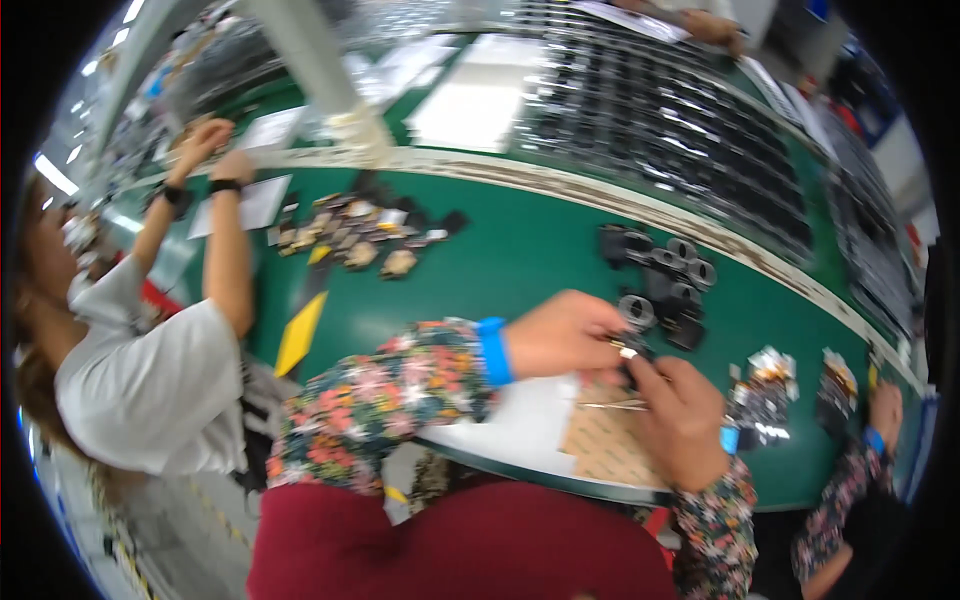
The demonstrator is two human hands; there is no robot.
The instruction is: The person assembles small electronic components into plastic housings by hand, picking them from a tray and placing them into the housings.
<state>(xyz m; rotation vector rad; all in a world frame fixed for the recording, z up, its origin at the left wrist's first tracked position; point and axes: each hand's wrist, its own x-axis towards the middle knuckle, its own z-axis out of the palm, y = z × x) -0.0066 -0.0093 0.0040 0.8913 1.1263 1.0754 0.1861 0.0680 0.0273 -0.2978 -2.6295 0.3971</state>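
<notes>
My left hand (565,335) is closed, its fingertips pinching a small dark part with a bright gold-coloured spot (627,352). From the other side my right hand (682,425) meets it, thumb and finger on the same part. Thin metal tweezers (612,405) stick out leftward from under my right hand's fingers. Below the hands lie a white sheet (525,425) and a tan sheet with rows of small marks (600,440). Just beyond my fingers sits a cluster of black parts with round grey rings (685,292). The fingers hide most of the held part.
Flat shiny pieces (765,395) lie in piles at right, near another person's hand (885,410). Gold-and-black parts (360,230) are heaped at far left, by a co-worker in a white shirt (150,380). Behind a raised ledge (500,165) stand black trays (660,130).
</notes>
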